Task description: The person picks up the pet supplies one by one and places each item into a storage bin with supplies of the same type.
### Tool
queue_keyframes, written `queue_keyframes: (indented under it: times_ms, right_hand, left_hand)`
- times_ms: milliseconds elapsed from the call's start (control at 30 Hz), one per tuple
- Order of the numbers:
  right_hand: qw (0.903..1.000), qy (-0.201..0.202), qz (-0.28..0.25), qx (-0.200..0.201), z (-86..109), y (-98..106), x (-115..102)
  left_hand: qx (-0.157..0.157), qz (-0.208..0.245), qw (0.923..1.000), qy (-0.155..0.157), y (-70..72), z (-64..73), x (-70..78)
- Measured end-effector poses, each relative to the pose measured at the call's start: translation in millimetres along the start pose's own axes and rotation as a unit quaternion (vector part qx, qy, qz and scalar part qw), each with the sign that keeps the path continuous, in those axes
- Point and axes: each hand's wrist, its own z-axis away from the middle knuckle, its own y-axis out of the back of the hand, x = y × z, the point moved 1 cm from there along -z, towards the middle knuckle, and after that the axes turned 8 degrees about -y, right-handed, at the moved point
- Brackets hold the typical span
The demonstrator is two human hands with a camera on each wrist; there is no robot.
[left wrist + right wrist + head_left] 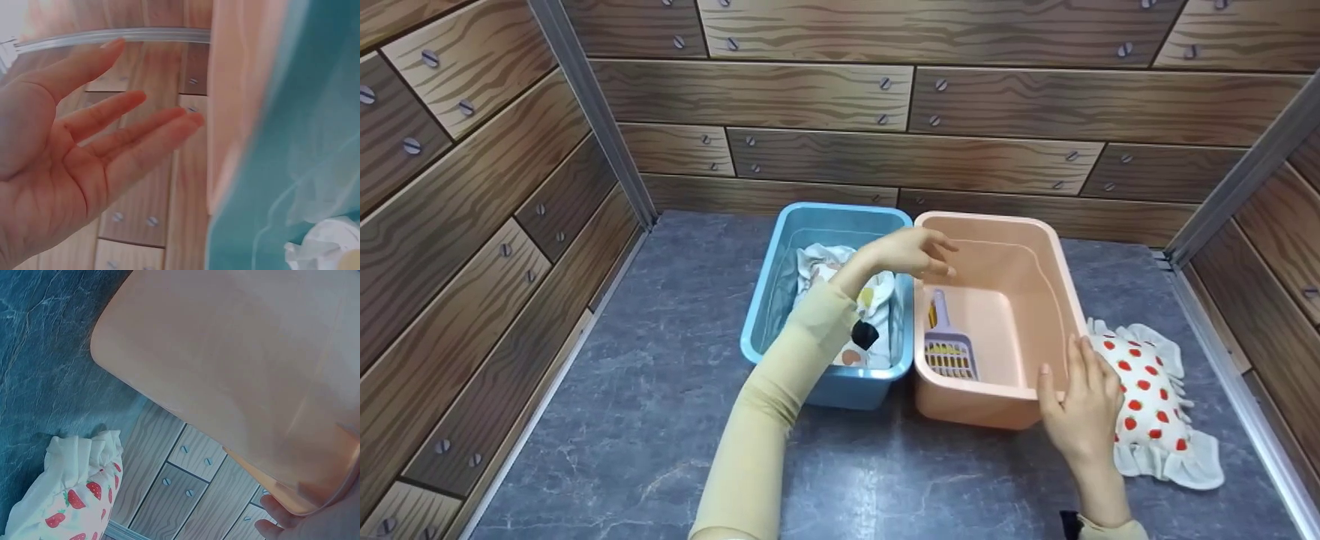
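My left hand (911, 253) hangs above the adjoining rims of the blue bin (752, 322) and the peach bin (1020, 409), holding nothing. Its fingers spread loosely in the left wrist view. At the peach bin's front right corner, my right hand (1084, 409) rests on the rim with fairly straight fingers. A purple slotted litter scoop (949, 345) lies at the left inside the peach bin, with something yellow partly hidden beneath it. White printed cloth (885, 292) fills part of the blue bin, partly covered by my left arm.
A white ruffled cushion with red strawberries (1144, 390) lies on the dark floor just right of the peach bin. Wood-patterned walls (810, 97) with metal corner strips enclose the back and sides. Grey marbled floor (660, 360) stretches left of the blue bin.
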Motion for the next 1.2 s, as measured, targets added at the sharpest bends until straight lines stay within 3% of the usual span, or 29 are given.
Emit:
queue_keyframes:
  times_ms: [200, 367, 533, 967, 1067, 1200]
  right_hand:
    - [0.9999, -0.007, 0.007, -0.011, -1.8, 0.9, -0.3]
    - [0.9997, -0.014, 0.008, -0.018, -2.2, 0.3, 0.0]
    - [0.9996, -0.017, 0.009, -0.018, -2.3, 0.7, 1.0]
    - [0.9996, -0.023, -0.01, -0.009, -2.4, 0.0, -2.3]
    - [0.9993, -0.024, -0.027, -0.008, -3.0, 0.4, -2.9]
    - [0.9986, -0.03, -0.042, -0.009, -2.8, 2.5, -2.4]
  left_hand:
    - [0.089, 0.052, 0.9945, 0.019, 5.6, 25.8, 15.7]
    - [0.161, 0.131, 0.9778, 0.029, 4.9, 49.8, 24.6]
    - [0.207, 0.179, 0.9614, 0.03, 2.9, 70.4, 28.0]
    - [0.29, 0.187, 0.9385, -0.011, -7.5, 116.1, 24.8]
    - [0.33, 0.178, 0.9268, -0.021, -14.3, 130.0, 19.9]
    - [0.407, 0.154, 0.8988, -0.054, -27.9, 147.1, 9.4]
